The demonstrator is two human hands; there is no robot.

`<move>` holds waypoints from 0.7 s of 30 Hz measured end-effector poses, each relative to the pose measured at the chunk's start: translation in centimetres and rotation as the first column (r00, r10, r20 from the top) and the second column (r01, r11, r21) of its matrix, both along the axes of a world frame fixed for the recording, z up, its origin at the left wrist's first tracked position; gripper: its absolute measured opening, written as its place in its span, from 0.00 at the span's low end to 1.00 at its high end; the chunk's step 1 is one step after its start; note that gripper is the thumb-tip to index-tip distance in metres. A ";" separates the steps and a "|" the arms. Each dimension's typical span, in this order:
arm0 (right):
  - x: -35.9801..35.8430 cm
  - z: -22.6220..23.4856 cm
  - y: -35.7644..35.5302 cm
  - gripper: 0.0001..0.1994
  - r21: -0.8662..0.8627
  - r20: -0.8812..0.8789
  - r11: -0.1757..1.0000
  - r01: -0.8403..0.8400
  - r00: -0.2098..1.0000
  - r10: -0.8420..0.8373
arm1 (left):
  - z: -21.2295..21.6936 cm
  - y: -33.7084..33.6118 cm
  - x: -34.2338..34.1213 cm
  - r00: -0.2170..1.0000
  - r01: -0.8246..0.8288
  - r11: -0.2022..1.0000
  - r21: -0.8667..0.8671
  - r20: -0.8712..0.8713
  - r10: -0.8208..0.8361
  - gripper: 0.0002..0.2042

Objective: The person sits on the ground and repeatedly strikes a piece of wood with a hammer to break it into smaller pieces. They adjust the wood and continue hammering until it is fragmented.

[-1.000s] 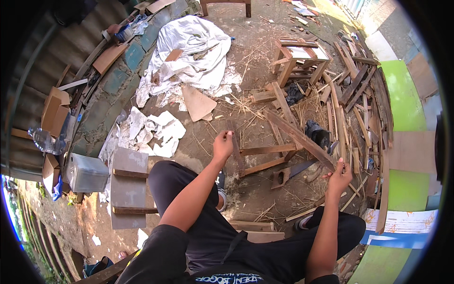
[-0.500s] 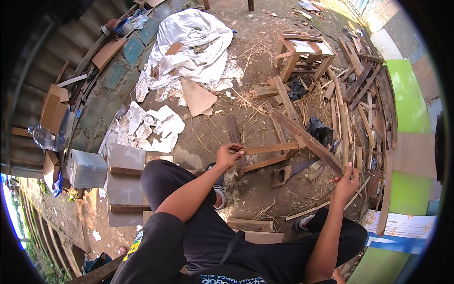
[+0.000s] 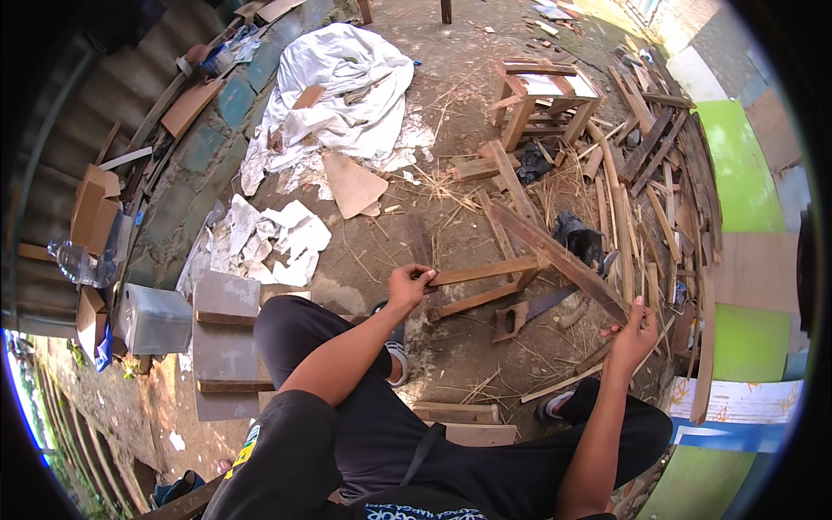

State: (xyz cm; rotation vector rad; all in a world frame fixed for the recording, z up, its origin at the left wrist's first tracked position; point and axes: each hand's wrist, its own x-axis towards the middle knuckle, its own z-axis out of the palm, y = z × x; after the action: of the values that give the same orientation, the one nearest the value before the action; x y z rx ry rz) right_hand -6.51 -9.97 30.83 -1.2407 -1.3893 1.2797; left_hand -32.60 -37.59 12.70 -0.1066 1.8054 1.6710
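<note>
A partly assembled wooden frame (image 3: 485, 270) of narrow brown strips is held up in front of my knees. My left hand (image 3: 410, 289) is closed on its left corner, thumb and fingers pinching the wood. On the right, my right hand (image 3: 633, 332) grips the near end of the frame's long dark leg (image 3: 563, 258), which slants away to the far left. Two rails join the sides between my hands. Just below the frame, a handsaw (image 3: 511, 321) with a wooden handle lies on the ground, its blade pointing right and partly behind the leg.
A small wooden stool (image 3: 548, 91) stands farther off. Scrap lumber (image 3: 667, 147) is heaped along the right, beside green panels (image 3: 752, 191). White cloth (image 3: 347, 82) and torn white sheets (image 3: 269, 238) lie at left. Boards (image 3: 227, 338) sit by my left knee, near a clear plastic container (image 3: 156, 319).
The view has shifted slightly, so the surroundings sit a little farther left. Both hands keep the same hold on the wooden frame.
</note>
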 end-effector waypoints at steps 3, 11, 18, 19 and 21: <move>0.5 0.2 0.0 0.15 0.011 0.006 1.000 0.009 1.000 -0.009 | 0.4 0.1 0.2 0.999 0.037 0.999 -0.024 -0.034 -0.038 0.09; 0.9 0.2 0.0 0.16 0.040 0.020 0.999 0.009 1.000 -0.010 | -0.9 -0.5 -0.3 1.000 0.011 0.998 0.067 -0.011 -0.010 0.07; 1.5 0.3 0.1 0.16 0.034 0.019 0.999 0.038 0.999 -0.038 | -0.4 -0.4 -0.4 0.998 -0.006 0.992 0.128 0.055 -0.001 0.08; 1.7 0.1 0.2 0.16 0.038 0.024 0.998 0.041 0.999 -0.042 | -0.3 -0.4 -0.5 0.993 -0.042 0.989 0.141 0.111 0.027 0.08; 1.9 0.0 0.2 0.16 0.046 0.027 0.998 0.042 0.999 -0.043 | -0.3 -0.6 -0.7 0.971 -0.117 0.981 0.155 0.223 0.081 0.09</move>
State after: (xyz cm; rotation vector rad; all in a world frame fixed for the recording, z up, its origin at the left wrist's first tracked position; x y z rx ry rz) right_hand -4.60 -9.81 30.81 -1.2547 -1.3970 1.1994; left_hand -33.33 -38.15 12.42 -0.2985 1.5147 1.7987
